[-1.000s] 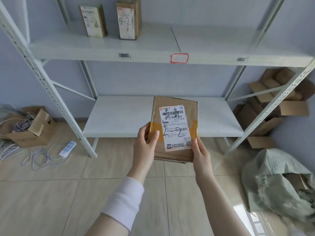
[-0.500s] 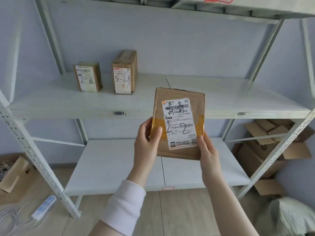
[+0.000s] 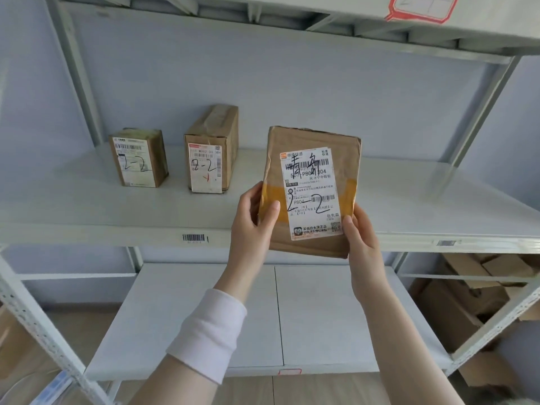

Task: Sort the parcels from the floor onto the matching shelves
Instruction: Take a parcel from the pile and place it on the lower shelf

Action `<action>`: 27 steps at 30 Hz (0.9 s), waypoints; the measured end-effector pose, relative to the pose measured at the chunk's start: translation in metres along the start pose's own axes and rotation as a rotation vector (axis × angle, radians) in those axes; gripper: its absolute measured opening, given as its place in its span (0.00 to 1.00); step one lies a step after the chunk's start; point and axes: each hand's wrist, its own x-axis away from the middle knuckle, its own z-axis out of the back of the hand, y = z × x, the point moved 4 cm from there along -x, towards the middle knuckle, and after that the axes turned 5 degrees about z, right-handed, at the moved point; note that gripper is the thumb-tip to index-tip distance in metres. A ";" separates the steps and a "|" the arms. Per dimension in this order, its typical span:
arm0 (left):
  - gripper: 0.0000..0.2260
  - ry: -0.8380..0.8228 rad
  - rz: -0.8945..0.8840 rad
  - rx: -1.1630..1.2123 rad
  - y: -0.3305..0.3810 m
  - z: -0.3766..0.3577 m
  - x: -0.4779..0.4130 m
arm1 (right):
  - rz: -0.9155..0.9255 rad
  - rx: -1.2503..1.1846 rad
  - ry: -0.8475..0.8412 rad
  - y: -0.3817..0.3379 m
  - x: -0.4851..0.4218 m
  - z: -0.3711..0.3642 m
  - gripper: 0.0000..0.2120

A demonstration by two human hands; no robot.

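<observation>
I hold a flat brown parcel point(image 3: 309, 159) upright in front of the middle shelf point(image 3: 87, 211). Its white label faces me with "2-2" handwritten on it. My left hand point(image 3: 252, 223) grips its lower left edge, thumb on the front. My right hand point(image 3: 361, 238) grips its lower right corner. Two small brown boxes stand on the middle shelf to the left, one box point(image 3: 138, 157) marked "2-2" and a taller box point(image 3: 211, 149) also marked "2-2". The held parcel hangs above the shelf's front edge, right of the taller box.
A bare lower shelf point(image 3: 204, 317) lies below. The top shelf point(image 3: 321, 13) carries a red-outlined tag point(image 3: 423, 8). Slanted metal posts point(image 3: 38, 320) frame the rack on both sides. Flattened cardboard boxes point(image 3: 473, 290) pile behind the rack at the right. The middle shelf's right half holds nothing.
My view has tilted upward and closer to the rack. Both hands have raised the parcel from lower-shelf height up to the middle shelf's front edge.
</observation>
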 end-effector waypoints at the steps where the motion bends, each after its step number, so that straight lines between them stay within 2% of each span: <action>1: 0.19 0.001 -0.004 -0.009 -0.002 -0.002 -0.007 | 0.003 -0.011 -0.021 0.003 -0.009 0.000 0.17; 8: 0.26 0.028 -0.019 -0.098 -0.027 -0.027 -0.068 | 0.044 -0.024 -0.175 0.029 -0.085 0.007 0.19; 16: 0.20 0.045 -0.015 -0.136 -0.057 -0.039 -0.096 | 0.059 -0.043 -0.314 0.070 -0.134 0.017 0.19; 23: 0.28 -0.080 0.060 -0.143 -0.088 -0.038 -0.121 | 0.019 -0.078 -0.332 0.089 -0.158 0.018 0.21; 27: 0.23 -0.125 0.090 -0.147 -0.100 -0.039 -0.145 | -0.020 -0.054 -0.299 0.098 -0.173 0.017 0.24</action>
